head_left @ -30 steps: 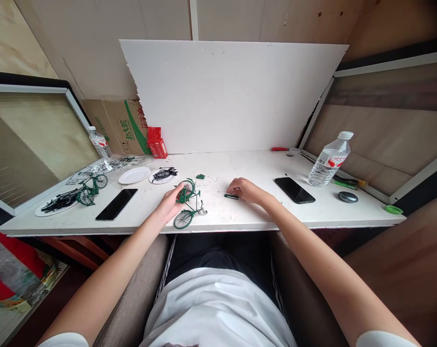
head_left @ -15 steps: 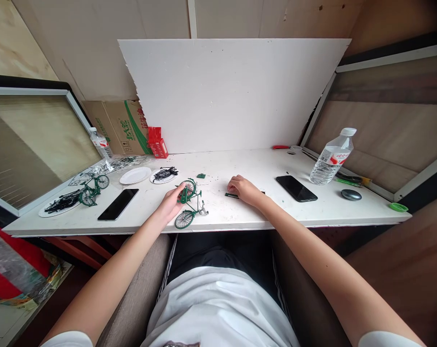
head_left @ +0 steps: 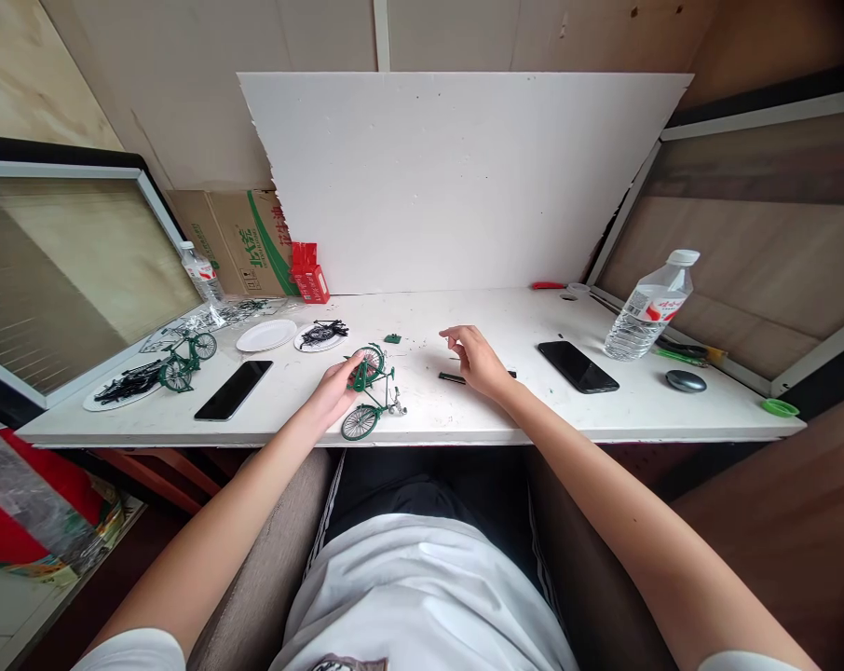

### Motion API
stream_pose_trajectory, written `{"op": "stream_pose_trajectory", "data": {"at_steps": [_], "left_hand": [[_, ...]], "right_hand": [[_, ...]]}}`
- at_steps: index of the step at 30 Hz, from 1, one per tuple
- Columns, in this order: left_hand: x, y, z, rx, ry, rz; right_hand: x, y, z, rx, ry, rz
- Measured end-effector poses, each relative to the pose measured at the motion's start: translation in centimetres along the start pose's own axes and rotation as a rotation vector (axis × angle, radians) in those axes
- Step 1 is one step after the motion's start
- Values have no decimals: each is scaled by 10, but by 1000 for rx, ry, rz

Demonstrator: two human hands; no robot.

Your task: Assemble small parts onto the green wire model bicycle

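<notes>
Bicycle [head_left: 370, 392] stood on tabletop [head_left: 464, 410], left hand [head_left: 334, 390] clasped on its frame to steady it; right hand [head_left: 474, 359] hovered open over dark tool [head_left: 453, 377].

Looks like a makeshift hobby/assembly workstation, not a proper office. White table [head_left: 604, 419] boxed in by raw plywood walls [head_left: 184, 84], with a torn white foam board [head_left: 456, 177] propped up as a backdrop. Cardboard carton [head_left: 244, 238] shoved in the corner. Model bicycle [head_left: 370, 391] kit bits spread around: a second green bike [head_left: 188, 359], paper plates [head_left: 266, 335] holding small black parts. Phones [head_left: 233, 390] and water bottles [head_left: 649, 308] lying about.
</notes>
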State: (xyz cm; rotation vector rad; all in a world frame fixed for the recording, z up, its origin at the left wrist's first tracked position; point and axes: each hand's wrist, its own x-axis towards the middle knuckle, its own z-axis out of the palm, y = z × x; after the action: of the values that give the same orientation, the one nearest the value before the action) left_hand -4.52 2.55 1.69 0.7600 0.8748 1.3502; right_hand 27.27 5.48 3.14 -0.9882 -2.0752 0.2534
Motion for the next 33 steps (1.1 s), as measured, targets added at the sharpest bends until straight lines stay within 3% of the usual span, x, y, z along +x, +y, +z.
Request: {"op": "stream_pose_trajectory", "data": {"at_steps": [15,22,33], "left_hand": [[1,-2,-2,23,-26,-1],[1,-3,-2,19,-41,-3],[0,-2,0,17,-26,9]], "right_hand": [[-2,14,6,-99,-142,140],[0,22,9,-143,-156,20],[-1,26,12,-126,-156,20]]}}
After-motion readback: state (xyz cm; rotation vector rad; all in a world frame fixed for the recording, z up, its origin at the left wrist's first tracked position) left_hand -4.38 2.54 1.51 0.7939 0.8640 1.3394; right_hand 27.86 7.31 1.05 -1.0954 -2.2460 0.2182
